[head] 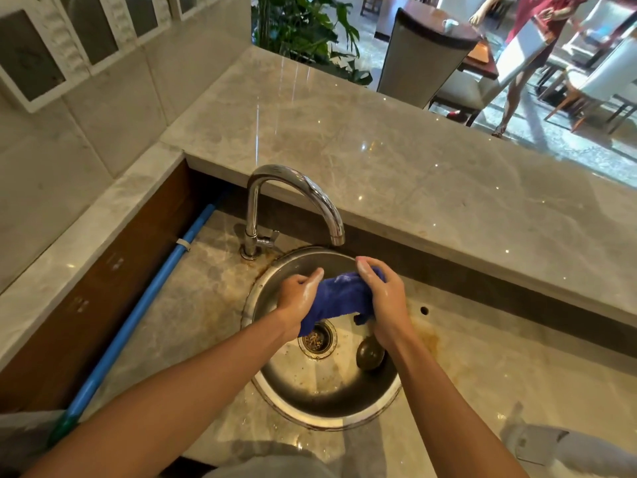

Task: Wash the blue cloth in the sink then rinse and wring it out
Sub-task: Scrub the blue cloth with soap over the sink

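Both hands grip the blue cloth (339, 295) over the round steel sink (275, 384): left hand (297, 298) bunching one end, soapy right hand (385, 298) clamping the other. The drain (317, 340) and a dark round object (370, 353) sit below. The chrome tap (293, 205) arches just behind; a blue pipe (138, 312) runs along the left.

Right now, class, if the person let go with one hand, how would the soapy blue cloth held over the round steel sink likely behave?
The blue cloth would probably flop: it already sags between the left hand and right hand, corners dangling. It is likely slippery, since suds coat both hands. Being wet, it probably feels heavy for its size and would drop into the round steel sink.
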